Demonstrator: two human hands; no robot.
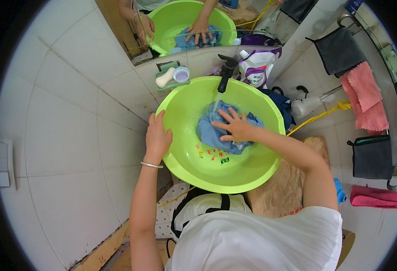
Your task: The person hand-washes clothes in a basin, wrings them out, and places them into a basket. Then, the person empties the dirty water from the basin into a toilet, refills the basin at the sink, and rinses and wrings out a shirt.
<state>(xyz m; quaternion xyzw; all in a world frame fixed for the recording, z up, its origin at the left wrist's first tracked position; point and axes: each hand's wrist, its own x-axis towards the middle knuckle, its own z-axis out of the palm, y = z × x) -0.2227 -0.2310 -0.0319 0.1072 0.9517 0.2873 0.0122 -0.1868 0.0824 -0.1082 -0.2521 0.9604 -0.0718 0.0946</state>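
A wide lime-green plastic basin [181, 135] sits in front of me, with printed marks on its bottom. My left hand [158, 137] holds its left rim, thumb on the inner side. Inside lies a crumpled blue garment [207, 130] that looks wet. My right hand [237, 128] rests on the garment with fingers spread, not gripping it. Above the basin's far edge a black faucet [224, 78] sends a stream of water [216, 101] onto the cloth. What supports the basin is mostly hidden beneath it.
Behind the basin are a soap dish [163, 85] with white soap [165, 78] and a small round container [181, 74], plus a detergent pouch [257, 69]. A wooden slab [276, 189], yellow hose [315, 117] and hanging pink cloth [366, 98] are at right. A tiled wall [63, 132] flanks the left.
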